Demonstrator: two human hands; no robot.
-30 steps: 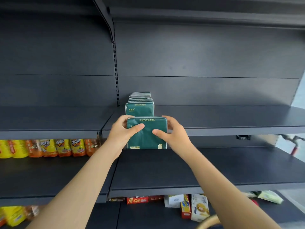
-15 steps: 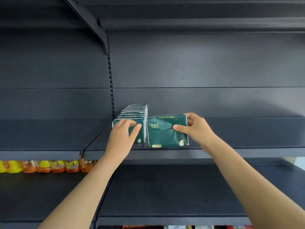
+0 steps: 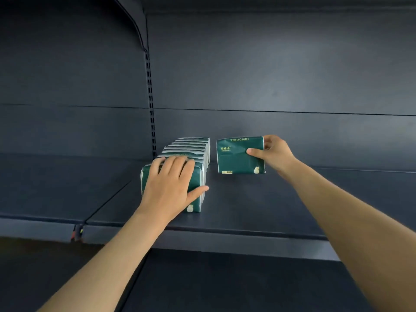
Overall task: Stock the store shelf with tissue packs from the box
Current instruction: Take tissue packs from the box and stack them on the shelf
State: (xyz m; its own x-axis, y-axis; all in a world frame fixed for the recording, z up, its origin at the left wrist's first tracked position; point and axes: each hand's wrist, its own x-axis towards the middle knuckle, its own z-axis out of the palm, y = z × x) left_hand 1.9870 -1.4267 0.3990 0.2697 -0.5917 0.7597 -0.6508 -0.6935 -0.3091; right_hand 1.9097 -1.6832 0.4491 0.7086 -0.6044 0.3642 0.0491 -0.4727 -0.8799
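A row of several dark green tissue packs (image 3: 191, 149) stands upright on the dark grey shelf (image 3: 247, 206), running from front to back beside the slotted upright. My left hand (image 3: 171, 188) rests flat with straight fingers on the front pack of that row. To the right, near the back panel, a single green tissue pack (image 3: 236, 158) stands upright with its text upside down. My right hand (image 3: 274, 154) pinches its right edge, thumb on the front and fingers behind. The box is out of view.
The slotted upright post (image 3: 151, 104) and a curved shelf bracket (image 3: 137, 25) rise at the left of the row. A lower shelf (image 3: 225, 284) lies below. The shelf's front lip (image 3: 225, 242) runs across under my forearms.
My right hand has carried the single pack from beside the row's front towards the back of the shelf. My left hand stays on the front pack. The view has moved closer and upward.
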